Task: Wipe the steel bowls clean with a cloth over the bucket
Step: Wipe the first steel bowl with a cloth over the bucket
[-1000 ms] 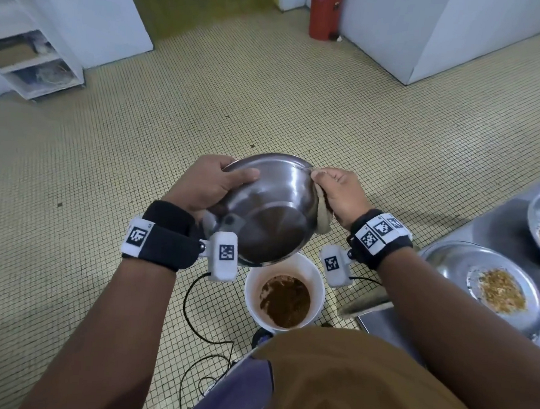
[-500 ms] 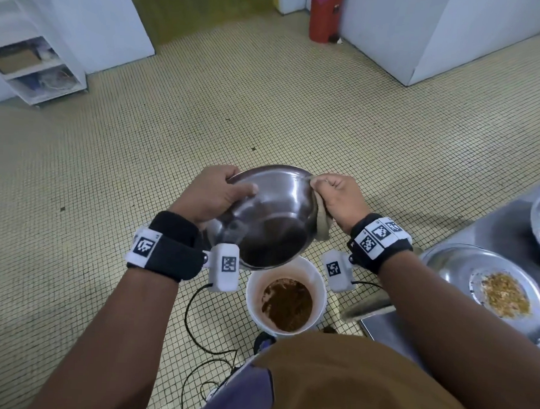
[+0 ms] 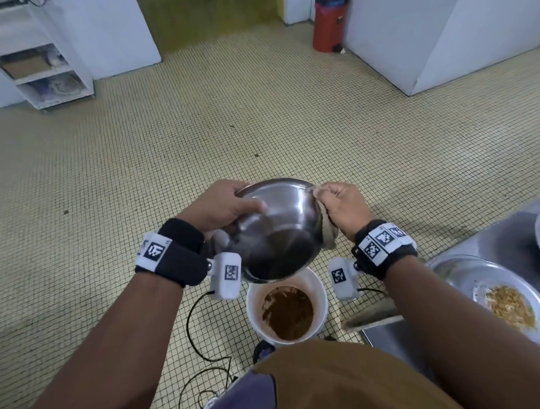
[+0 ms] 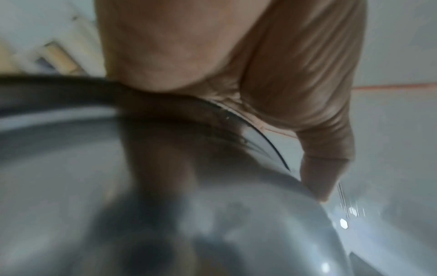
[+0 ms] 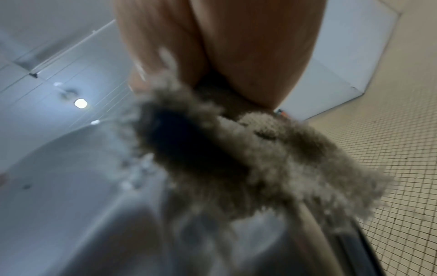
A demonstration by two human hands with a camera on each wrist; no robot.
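Fingers [image 3: 336,189] around cloth [image 3: 328,229], bowl [image 3: 280,223]

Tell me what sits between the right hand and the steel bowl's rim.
The cloth: the right hand holds it bunched against the steel bowl at its rim, shown in the head and right wrist views.

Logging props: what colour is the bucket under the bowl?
White bucket, brown slop inside; head view.

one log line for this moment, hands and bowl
left hand: grips steel bowl rim | right hand: presses cloth on opposite rim | bowl: tilted above bucket
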